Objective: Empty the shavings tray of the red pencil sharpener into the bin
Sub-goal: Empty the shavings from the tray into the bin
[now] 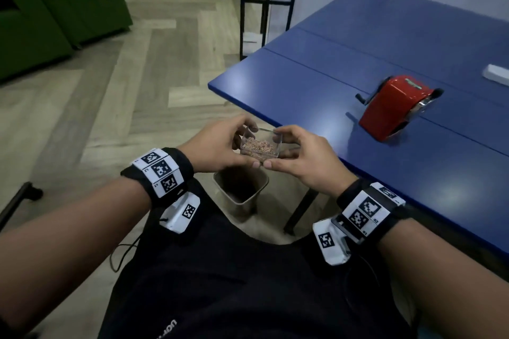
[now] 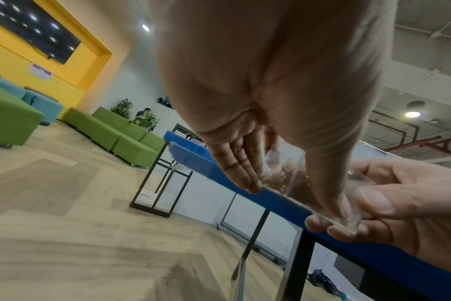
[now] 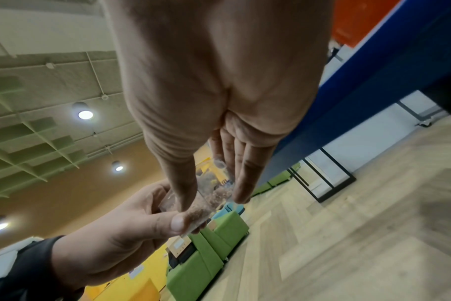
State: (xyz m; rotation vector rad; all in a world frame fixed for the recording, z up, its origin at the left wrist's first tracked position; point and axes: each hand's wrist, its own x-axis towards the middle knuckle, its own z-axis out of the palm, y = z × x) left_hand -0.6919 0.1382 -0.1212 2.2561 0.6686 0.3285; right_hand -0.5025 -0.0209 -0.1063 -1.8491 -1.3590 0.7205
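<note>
A clear plastic shavings tray (image 1: 259,146) with brown pencil shavings inside is held level between both hands, just off the table's left edge. My left hand (image 1: 228,143) pinches its left side, thumb at the near edge. My right hand (image 1: 292,151) pinches its right side in the same way. Directly below the hands stands a beige bin (image 1: 242,187) on the floor, its mouth open upward. The red pencil sharpener (image 1: 396,107) sits on the blue table (image 1: 358,63) to the right, crank handle pointing left. In the wrist views the tray (image 2: 283,175) (image 3: 214,195) shows between fingers and thumb.
A white object (image 1: 497,74) lies at the table's right edge. A black metal frame (image 1: 253,5) stands behind the table. Green sofas (image 1: 55,14) sit far left on the wooden floor. A black table leg (image 1: 300,209) is beside the bin.
</note>
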